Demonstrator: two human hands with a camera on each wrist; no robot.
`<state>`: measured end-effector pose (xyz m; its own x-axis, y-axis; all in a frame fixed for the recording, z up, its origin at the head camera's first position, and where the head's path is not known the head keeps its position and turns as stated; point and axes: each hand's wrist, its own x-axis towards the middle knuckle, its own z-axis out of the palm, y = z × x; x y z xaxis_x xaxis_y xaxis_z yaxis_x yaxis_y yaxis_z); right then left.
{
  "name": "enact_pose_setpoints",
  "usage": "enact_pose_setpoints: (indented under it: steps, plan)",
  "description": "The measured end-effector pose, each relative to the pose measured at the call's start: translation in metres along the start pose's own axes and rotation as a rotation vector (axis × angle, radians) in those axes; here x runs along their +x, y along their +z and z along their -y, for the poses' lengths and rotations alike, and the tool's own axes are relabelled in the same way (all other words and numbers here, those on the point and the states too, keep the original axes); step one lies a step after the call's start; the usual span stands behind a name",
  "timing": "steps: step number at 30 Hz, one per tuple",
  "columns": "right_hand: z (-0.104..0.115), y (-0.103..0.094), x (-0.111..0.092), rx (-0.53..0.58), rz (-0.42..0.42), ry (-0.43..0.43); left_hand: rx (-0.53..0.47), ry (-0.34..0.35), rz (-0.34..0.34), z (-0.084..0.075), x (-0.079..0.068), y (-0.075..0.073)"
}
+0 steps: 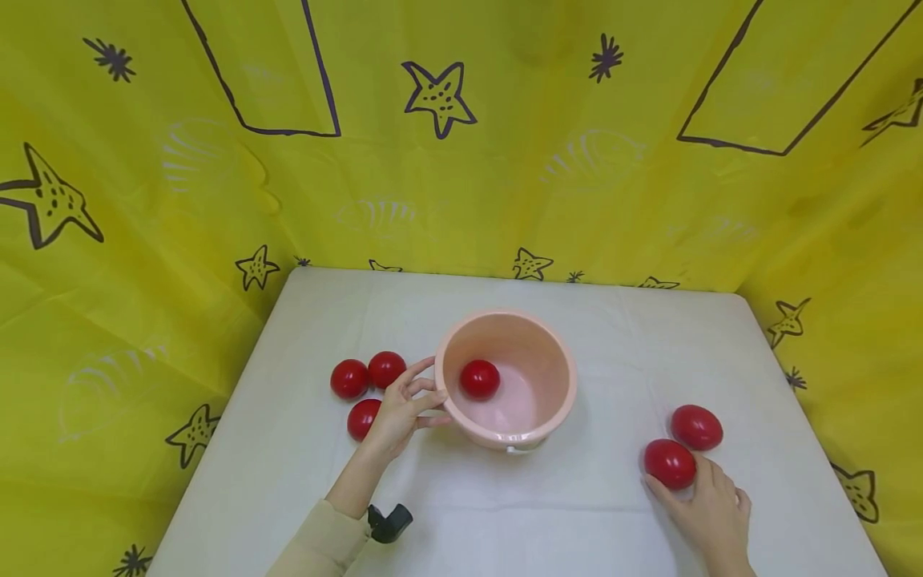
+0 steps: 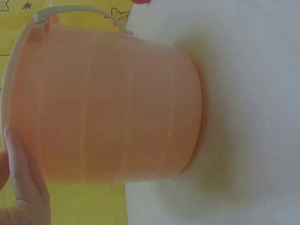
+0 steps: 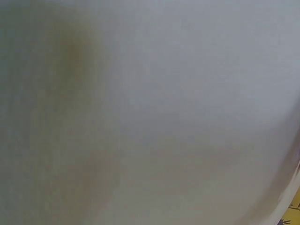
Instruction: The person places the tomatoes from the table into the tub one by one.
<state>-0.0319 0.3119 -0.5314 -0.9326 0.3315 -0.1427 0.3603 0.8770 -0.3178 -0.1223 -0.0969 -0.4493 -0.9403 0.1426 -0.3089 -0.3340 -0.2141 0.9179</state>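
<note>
A light pink bucket [image 1: 570, 385] stands on the white table, mouth up, with one red ball [image 1: 479, 379] inside. At its left side my left hand [image 1: 397, 413] holds the rim, thumb at the edge and fingers against the outer wall. In the left wrist view the bucket's ribbed side [image 2: 108, 103] fills much of the frame, with fingers [image 2: 23, 178] at the rim. On the right, my right hand [image 1: 710, 509] grips a red ball [image 1: 669, 464] between thumb and fingers. Another red ball [image 1: 696, 426] lies just behind it. The right wrist view shows mostly blurred white surface.
Left of the bucket lie three red balls [image 1: 349, 378], one partly behind my left hand. A pale handle [image 2: 84, 8] hangs on the bucket. Yellow curtains [image 1: 505, 200] with starfish drawings enclose the table [image 1: 548, 513] at the back and sides. A dark strap piece [image 1: 390, 523] juts from my left wrist.
</note>
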Motion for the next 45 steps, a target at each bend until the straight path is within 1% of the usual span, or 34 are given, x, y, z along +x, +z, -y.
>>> enact_pose_setpoints:
  steps: [3,5,7,11,15,18,21,27,29,34,38,41,45]
  plan:
    - [0.001,0.001,0.001,-0.002,-0.024,-0.030,0.007,0.004,-0.001,0.000,0.000,0.000]
    - [0.002,-0.001,0.003,-0.008,-0.060,-0.074,0.011,0.007,-0.002,0.000,0.000,0.000]
    - [0.006,-0.004,0.006,-0.017,-0.105,-0.134,0.012,0.009,-0.002,0.000,-0.001,-0.001]
    - [0.018,-0.017,0.014,-0.024,-0.180,-0.246,0.009,0.009,0.004,0.001,0.000,-0.001]
    - [0.035,-0.033,0.023,0.015,-0.285,-0.366,0.013,0.008,0.012,0.001,0.000,-0.001]
    - [0.049,-0.044,0.032,0.046,-0.342,-0.450,0.017,0.007,0.010,0.001,0.000,-0.001]
    - [0.064,-0.055,0.040,0.043,-0.353,-0.511,0.019,0.009,0.005,0.001,0.000,-0.001]
    - [0.097,-0.074,0.049,0.025,-0.329,-0.615,0.031,0.012,-0.003,0.001,0.000,0.000]
    - [0.109,-0.080,0.050,0.021,-0.323,-0.653,0.031,0.013,-0.003,0.001,0.000,0.000]
    - [0.136,-0.089,0.055,0.004,-0.342,-0.776,0.032,0.018,-0.013,0.001,0.000,0.000]
    - [0.155,-0.090,0.056,-0.015,-0.345,-0.868,0.034,0.022,-0.024,0.002,0.000,0.000]
    - [0.167,-0.087,0.056,-0.032,-0.339,-0.932,0.030,0.020,-0.026,0.002,0.000,0.000]
    - [0.185,-0.079,0.055,-0.040,-0.296,-1.002,0.032,0.015,-0.025,0.002,0.000,0.000]
